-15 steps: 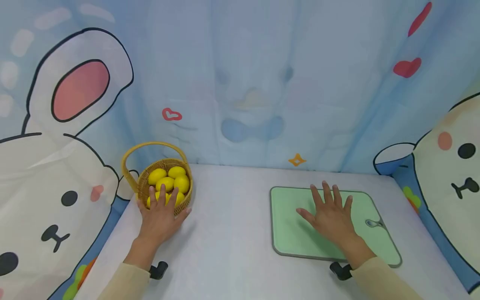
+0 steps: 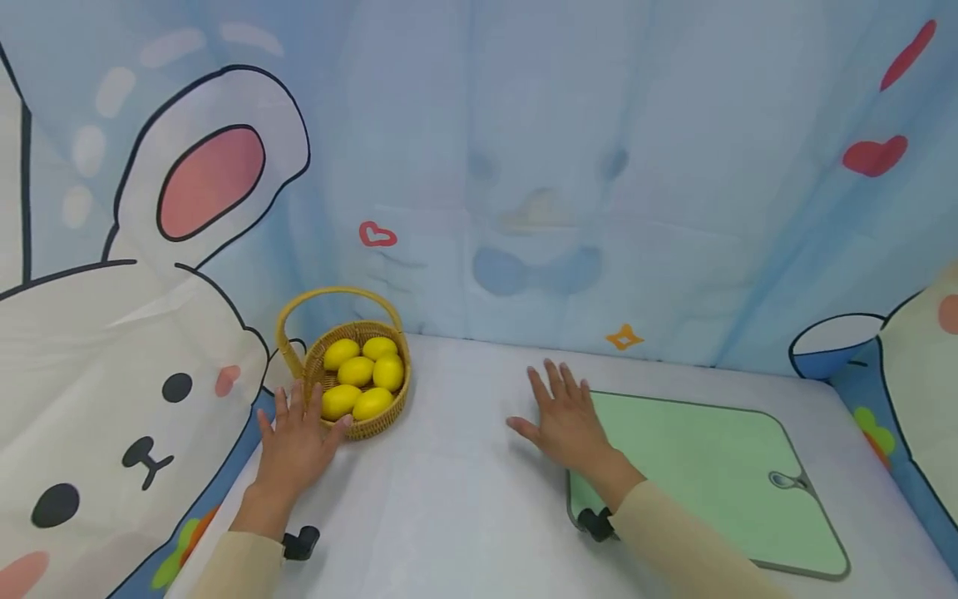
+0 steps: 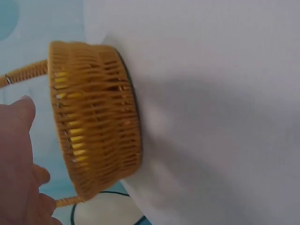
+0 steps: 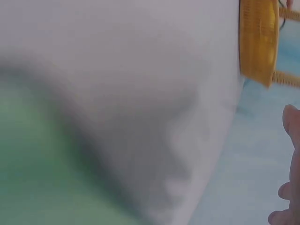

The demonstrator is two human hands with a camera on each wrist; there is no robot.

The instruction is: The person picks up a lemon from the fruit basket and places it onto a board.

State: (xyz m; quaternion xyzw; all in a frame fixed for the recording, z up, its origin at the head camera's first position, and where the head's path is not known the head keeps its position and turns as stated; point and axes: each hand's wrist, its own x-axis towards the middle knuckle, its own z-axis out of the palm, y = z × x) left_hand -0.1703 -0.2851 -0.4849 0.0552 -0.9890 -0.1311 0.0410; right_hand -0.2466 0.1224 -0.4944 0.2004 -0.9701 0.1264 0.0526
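Note:
A wicker basket [image 2: 385, 416] with a tall arched handle [image 2: 338, 290] stands at the back left of the table, holding several yellow lemons [image 2: 355, 371]. My left hand [image 2: 293, 453] is just in front of its near left side, fingers spread and holding nothing. In the left wrist view the basket [image 3: 96, 117] shows from the side, lemons glinting through the weave. Fingers extended, my right hand [image 2: 569, 424] hovers at the left edge of a pale green cutting board [image 2: 703, 466]. Nothing is in it. The right wrist view shows the board [image 4: 42, 164] blurred and close.
A white cloth covers the table [image 2: 449, 499]. Behind it hangs a blue curtain [image 2: 539, 100] with cartoon prints. The board has a grey rim and a hole [image 2: 786, 480] near its right end.
My right hand has moved left, from over the middle of the board to its left edge. The left hand has drawn slightly back from over the lemons. The head view has shifted.

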